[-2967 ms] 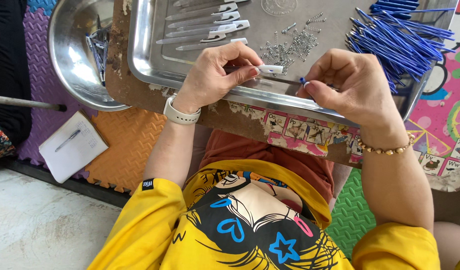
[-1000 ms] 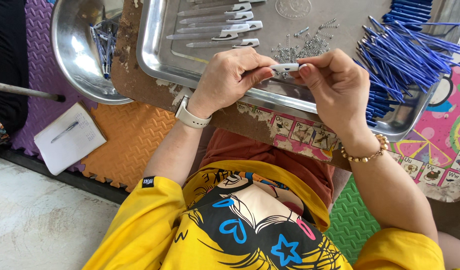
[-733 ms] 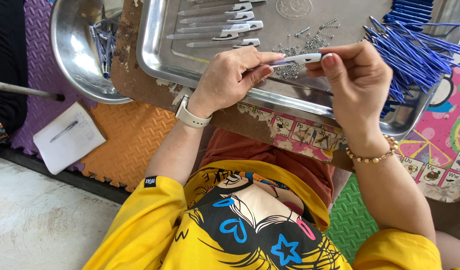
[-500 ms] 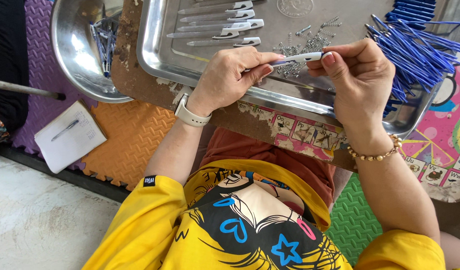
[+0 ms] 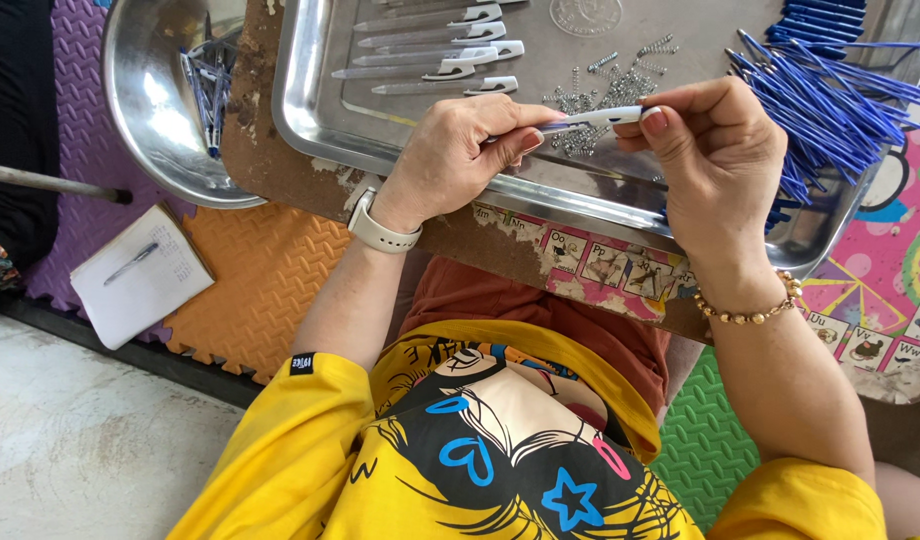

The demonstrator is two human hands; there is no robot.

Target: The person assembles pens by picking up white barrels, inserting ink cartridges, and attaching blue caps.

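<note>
the left hand (image 5: 460, 160) and right hand (image 5: 715, 150) pinch opposite ends of one white pen (image 5: 595, 118), which lies level, left to right, between them above the steel tray (image 5: 310, 110).

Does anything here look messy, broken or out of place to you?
Mostly tidy. The small springs lie scattered loose on the metal tray rather than in a heap, and the board's edge under the tray is worn, its picture covering peeling. The left hand and right hand hold one pen barrel between them.
</note>
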